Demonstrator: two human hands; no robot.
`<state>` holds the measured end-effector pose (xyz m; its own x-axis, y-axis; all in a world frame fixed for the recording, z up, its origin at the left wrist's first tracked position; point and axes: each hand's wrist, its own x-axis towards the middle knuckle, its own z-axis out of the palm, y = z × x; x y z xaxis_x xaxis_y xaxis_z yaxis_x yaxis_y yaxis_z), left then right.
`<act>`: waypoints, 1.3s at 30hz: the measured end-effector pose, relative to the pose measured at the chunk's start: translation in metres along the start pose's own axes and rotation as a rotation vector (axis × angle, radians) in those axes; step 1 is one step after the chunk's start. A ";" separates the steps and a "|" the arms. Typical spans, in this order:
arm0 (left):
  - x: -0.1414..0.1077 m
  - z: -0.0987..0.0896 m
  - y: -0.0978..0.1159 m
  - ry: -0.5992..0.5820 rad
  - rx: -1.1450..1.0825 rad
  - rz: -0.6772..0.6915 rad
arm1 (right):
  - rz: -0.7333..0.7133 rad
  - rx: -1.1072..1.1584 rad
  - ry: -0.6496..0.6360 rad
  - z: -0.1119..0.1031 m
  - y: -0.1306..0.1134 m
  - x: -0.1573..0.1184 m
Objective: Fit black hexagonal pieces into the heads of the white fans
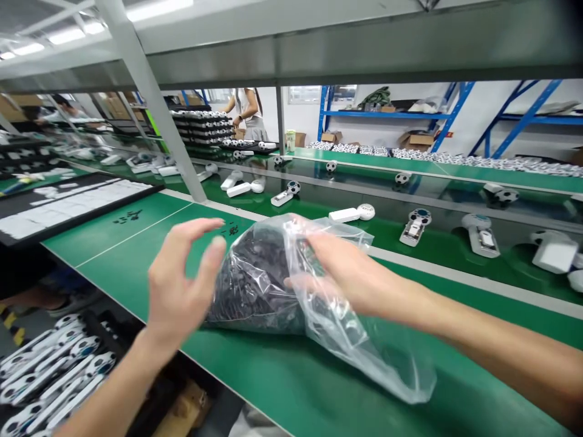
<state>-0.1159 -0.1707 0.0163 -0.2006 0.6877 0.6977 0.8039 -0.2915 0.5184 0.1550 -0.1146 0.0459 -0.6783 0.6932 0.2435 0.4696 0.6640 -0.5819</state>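
A clear plastic bag (259, 276) full of small black parts rests on the green worktop (255, 376) in front of me. My right hand (339, 267) grips the gathered neck of the bag, and loose plastic hangs down to the right below it. Just left of the bag is my left hand (184, 279), with thumb and fingers apart in a C shape and nothing between them. Some loose black parts (232, 230) lie on the worktop behind the bag, and another small scatter of black parts (128, 216) lies farther left.
Beyond the worktop, a conveyor belt (314, 237) carries white devices with football-patterned heads (415, 226). A black tray of white pieces (77, 203) sits at left. Below it are stacked football devices (59, 364). A slanted metal post (155, 103) rises behind; a person (248, 112) stands across the line.
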 end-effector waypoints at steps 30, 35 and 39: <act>0.120 0.143 -0.216 -0.845 0.252 0.221 | 0.185 0.783 0.486 -0.047 -0.052 0.123; 0.146 0.108 -0.249 -0.688 0.273 0.068 | 0.031 0.817 0.513 -0.050 -0.063 0.147; 0.141 0.080 -0.235 -0.482 0.200 -0.068 | -0.003 0.888 0.559 -0.049 -0.077 0.183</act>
<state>-0.2883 0.0485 -0.0464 -0.0134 0.9422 0.3349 0.8985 -0.1356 0.4174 0.0231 -0.0249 0.1734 -0.2149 0.8728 0.4383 -0.2683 0.3787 -0.8858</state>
